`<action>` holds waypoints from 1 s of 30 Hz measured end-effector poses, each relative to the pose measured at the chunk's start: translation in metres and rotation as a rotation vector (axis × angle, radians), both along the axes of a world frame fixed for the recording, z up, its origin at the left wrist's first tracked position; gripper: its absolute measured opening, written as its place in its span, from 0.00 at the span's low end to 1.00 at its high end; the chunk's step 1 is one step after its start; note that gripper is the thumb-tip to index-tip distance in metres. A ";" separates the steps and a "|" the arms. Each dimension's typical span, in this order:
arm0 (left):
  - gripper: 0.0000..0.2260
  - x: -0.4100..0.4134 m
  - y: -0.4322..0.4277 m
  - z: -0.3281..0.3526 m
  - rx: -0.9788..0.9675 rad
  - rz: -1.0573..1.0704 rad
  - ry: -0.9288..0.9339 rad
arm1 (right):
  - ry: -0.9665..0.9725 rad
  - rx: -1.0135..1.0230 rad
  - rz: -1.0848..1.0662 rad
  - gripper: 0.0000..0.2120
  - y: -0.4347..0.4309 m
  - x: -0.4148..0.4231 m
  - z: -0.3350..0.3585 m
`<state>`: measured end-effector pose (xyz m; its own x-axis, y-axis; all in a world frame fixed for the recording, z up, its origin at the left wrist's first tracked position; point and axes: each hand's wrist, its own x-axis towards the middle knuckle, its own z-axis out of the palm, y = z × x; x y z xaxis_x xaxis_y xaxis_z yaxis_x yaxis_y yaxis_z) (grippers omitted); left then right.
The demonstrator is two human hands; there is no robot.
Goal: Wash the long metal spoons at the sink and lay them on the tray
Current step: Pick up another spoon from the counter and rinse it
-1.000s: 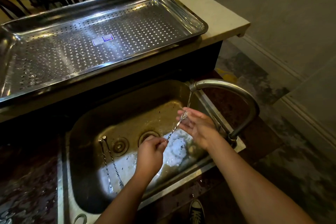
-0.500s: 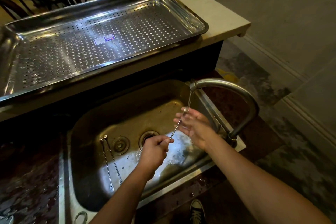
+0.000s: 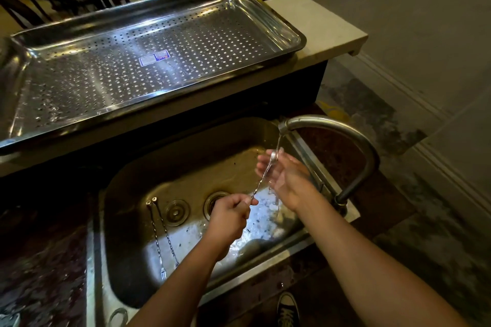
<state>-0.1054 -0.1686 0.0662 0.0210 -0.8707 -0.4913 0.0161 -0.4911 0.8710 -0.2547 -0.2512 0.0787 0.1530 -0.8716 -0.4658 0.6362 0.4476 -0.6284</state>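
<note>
Steel spoon [image 3: 263, 176]: bowl under faucet [image 3: 329, 125] stream.
Left hand [image 3: 229, 214]: pinches handle; keep firm.
Right hand [image 3: 285, 176]: open, rubbing bowl; turn both faces.

**Room around the faucet**

The faucet [image 3: 345, 135] arches over the sink's [image 3: 127, 220] right rim, and both hands crowd the space under its spout. Left of the faucet the basin stands open, save two spoons [image 3: 162, 236] lying on its floor. Beyond the faucet, the tray [image 3: 281, 21] lies bare.
</note>
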 end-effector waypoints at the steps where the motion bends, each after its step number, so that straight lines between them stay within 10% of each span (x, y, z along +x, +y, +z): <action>1: 0.10 0.001 0.000 0.001 0.009 -0.001 0.023 | -0.050 -0.010 -0.009 0.10 0.000 0.000 0.001; 9: 0.11 0.001 0.000 0.007 0.045 -0.039 0.143 | -0.208 -0.071 0.040 0.12 0.002 -0.002 -0.005; 30: 0.12 -0.005 0.002 0.006 0.045 -0.093 0.025 | 0.384 -0.092 -0.032 0.12 0.002 0.001 -0.002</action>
<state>-0.1100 -0.1667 0.0722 -0.0718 -0.8454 -0.5292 -0.0097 -0.5300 0.8480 -0.2538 -0.2487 0.0764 -0.0451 -0.9138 -0.4036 0.3602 0.3619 -0.8598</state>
